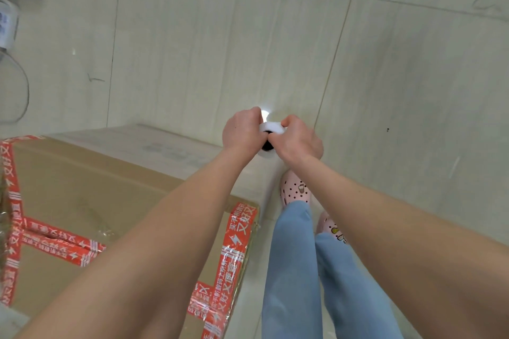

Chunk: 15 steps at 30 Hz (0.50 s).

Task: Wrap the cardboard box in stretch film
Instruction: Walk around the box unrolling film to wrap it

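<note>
Fingers of the left hand [242, 132] and right hand [300, 140] curl round a white stretch-film roll with a dark core [271, 129], just past the corner of the brown cardboard box with red printed tape [82, 195]. The left forearm [165, 228] hides part of it; pink perforated clogs [295, 189] stand beside it on pale floor tiles [192, 49].

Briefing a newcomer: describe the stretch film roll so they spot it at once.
Find the big brown cardboard box with red printed tape. Beyond its far right corner, the left hand and right hand grip a small white stretch film roll, the only white, dark-cored thing there.
</note>
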### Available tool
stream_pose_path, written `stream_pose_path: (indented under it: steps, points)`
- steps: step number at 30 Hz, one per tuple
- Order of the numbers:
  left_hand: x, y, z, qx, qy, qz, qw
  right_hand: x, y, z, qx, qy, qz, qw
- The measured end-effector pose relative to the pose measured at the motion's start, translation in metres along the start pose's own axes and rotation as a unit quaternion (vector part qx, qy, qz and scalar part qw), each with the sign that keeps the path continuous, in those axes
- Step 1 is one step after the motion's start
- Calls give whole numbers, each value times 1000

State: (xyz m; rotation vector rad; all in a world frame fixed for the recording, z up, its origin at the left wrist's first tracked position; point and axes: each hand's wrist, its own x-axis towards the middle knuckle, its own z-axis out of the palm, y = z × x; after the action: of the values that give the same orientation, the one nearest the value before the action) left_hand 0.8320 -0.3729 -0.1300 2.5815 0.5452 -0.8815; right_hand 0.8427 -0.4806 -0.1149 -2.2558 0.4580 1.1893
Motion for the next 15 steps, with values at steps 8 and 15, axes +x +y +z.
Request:
stream_pose_path:
  steps: [8,15]
  points:
    - [7,-24,-11,-237,-17,-231,944,9,-38,5,10,17,-22,1000]
    - [10,-23,-24,55,9,47,997,6,-41,15,0,25,-47,999]
